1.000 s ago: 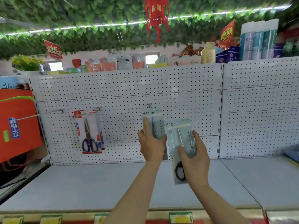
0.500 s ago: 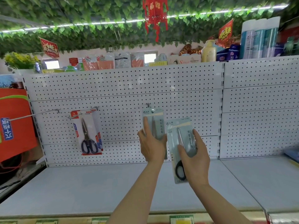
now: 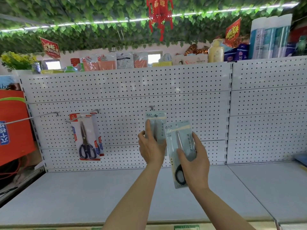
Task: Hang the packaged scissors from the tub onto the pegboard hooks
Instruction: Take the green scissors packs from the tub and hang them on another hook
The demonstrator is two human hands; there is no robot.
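A grey scissors pack [image 3: 157, 123] hangs on the middle hook [image 3: 155, 115] of the white pegboard [image 3: 126, 90]. My left hand [image 3: 151, 148] holds its lower part, index finger up along the card. Just to the right and nearer, my right hand [image 3: 194, 161] grips a second grey scissors pack [image 3: 178, 151] with a black handle, held upright and off the board. Further left, red-and-white scissors packs [image 3: 86, 140] hang on another hook [image 3: 81, 117]. The tub is out of sight.
An empty long hook [image 3: 31, 118] sticks out at the far left beside an orange bag [image 3: 13, 123]. A grey shelf [image 3: 83, 196] runs below the board. Goods line the top of the board, with green leaves overhead.
My view has drifted slightly so the board sits a little further left. Both hands and their packs have stayed almost still.
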